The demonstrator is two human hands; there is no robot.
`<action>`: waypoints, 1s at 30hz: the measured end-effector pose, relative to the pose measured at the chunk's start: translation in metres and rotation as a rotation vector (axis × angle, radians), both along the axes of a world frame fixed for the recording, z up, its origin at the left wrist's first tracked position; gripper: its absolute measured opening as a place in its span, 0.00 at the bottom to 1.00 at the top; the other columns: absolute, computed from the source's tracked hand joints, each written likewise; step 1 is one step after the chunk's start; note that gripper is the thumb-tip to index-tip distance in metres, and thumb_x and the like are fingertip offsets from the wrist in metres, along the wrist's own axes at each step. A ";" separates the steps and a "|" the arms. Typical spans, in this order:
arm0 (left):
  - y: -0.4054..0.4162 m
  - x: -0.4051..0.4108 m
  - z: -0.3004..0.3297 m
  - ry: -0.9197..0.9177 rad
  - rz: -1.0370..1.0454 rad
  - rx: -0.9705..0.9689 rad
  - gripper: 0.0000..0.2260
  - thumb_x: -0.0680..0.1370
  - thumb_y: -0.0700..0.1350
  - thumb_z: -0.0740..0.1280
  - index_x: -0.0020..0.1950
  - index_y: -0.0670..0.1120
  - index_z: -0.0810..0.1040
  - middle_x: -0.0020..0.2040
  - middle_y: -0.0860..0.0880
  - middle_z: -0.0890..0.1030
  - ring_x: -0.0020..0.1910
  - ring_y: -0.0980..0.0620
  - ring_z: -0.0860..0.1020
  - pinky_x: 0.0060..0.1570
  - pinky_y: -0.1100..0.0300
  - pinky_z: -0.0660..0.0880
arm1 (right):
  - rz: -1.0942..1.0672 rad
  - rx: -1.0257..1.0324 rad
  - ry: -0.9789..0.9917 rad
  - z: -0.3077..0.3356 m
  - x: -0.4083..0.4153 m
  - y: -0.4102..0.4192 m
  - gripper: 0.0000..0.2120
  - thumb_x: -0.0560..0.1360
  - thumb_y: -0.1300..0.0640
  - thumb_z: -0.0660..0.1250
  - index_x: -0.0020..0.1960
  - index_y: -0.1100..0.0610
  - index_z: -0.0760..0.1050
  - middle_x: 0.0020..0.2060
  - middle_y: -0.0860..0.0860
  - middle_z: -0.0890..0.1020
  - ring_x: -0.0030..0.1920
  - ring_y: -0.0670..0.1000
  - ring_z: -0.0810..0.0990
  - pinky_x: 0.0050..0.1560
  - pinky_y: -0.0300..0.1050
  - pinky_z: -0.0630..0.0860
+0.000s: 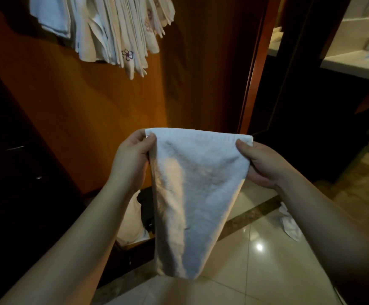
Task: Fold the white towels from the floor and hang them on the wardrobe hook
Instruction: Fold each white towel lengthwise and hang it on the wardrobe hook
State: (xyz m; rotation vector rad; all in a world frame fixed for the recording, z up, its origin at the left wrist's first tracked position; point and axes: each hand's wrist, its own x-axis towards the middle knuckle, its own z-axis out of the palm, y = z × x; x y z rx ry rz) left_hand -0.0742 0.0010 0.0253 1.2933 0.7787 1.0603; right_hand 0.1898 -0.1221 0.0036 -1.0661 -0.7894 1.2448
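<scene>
The left hand (pixel 133 157) and right hand (pixel 258 164) each pinch a top corner of a white towel (pixel 192 194), their grip holding it hanging above the floor (pixel 256 249), below the hung towels (pixel 104 29).

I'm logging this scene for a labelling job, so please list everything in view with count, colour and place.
held towel: one, white, centre, hanging from both hands
hung towels: a bunch, white, some with purple flowers, top left on the wardrobe
wardrobe: one, brown wood, left and centre
floor cloth: one, white, crumpled on the tiles at right
floor: glossy beige tiles, bottom right
left hand: grip on the towel's top left corner
right hand: grip on the top right corner
</scene>
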 end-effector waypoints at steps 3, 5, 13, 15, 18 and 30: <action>0.005 -0.003 -0.016 0.141 0.028 0.016 0.07 0.83 0.47 0.63 0.54 0.49 0.81 0.51 0.49 0.84 0.53 0.48 0.83 0.49 0.57 0.77 | -0.036 -0.044 -0.070 -0.018 -0.004 0.010 0.17 0.81 0.50 0.63 0.65 0.58 0.78 0.62 0.57 0.83 0.64 0.54 0.81 0.56 0.43 0.81; 0.007 -0.002 -0.028 0.165 0.039 -0.020 0.07 0.84 0.46 0.63 0.55 0.49 0.80 0.53 0.47 0.83 0.55 0.46 0.82 0.49 0.55 0.76 | -0.086 -0.091 -0.138 -0.029 -0.008 0.014 0.16 0.83 0.49 0.62 0.65 0.57 0.78 0.60 0.55 0.84 0.62 0.53 0.82 0.58 0.44 0.81; -0.040 0.014 -0.077 0.240 0.394 -0.135 0.11 0.82 0.53 0.61 0.58 0.53 0.79 0.45 0.52 0.84 0.47 0.48 0.83 0.45 0.49 0.79 | -0.247 -0.216 -0.285 -0.056 -0.059 0.005 0.14 0.84 0.47 0.62 0.60 0.54 0.81 0.53 0.51 0.87 0.55 0.53 0.86 0.66 0.59 0.76; -0.058 0.018 -0.081 0.269 0.460 -0.112 0.11 0.83 0.54 0.60 0.60 0.53 0.78 0.48 0.55 0.83 0.49 0.53 0.82 0.44 0.53 0.77 | -0.288 -0.238 -0.312 -0.060 -0.076 -0.002 0.17 0.83 0.44 0.62 0.64 0.52 0.79 0.56 0.49 0.86 0.59 0.52 0.83 0.68 0.59 0.75; -0.084 0.024 -0.078 0.248 0.418 -0.101 0.09 0.83 0.55 0.60 0.60 0.56 0.76 0.52 0.57 0.82 0.52 0.57 0.80 0.49 0.54 0.78 | -0.319 -0.245 -0.294 -0.064 -0.099 -0.012 0.26 0.81 0.37 0.59 0.74 0.50 0.72 0.66 0.47 0.80 0.68 0.51 0.77 0.72 0.59 0.71; -0.113 0.039 -0.055 0.215 0.155 -0.001 0.06 0.84 0.50 0.61 0.57 0.58 0.76 0.49 0.57 0.83 0.49 0.62 0.82 0.42 0.67 0.79 | -0.289 -0.030 -0.300 -0.043 -0.126 -0.015 0.13 0.77 0.36 0.59 0.55 0.37 0.78 0.53 0.42 0.86 0.55 0.44 0.84 0.61 0.51 0.79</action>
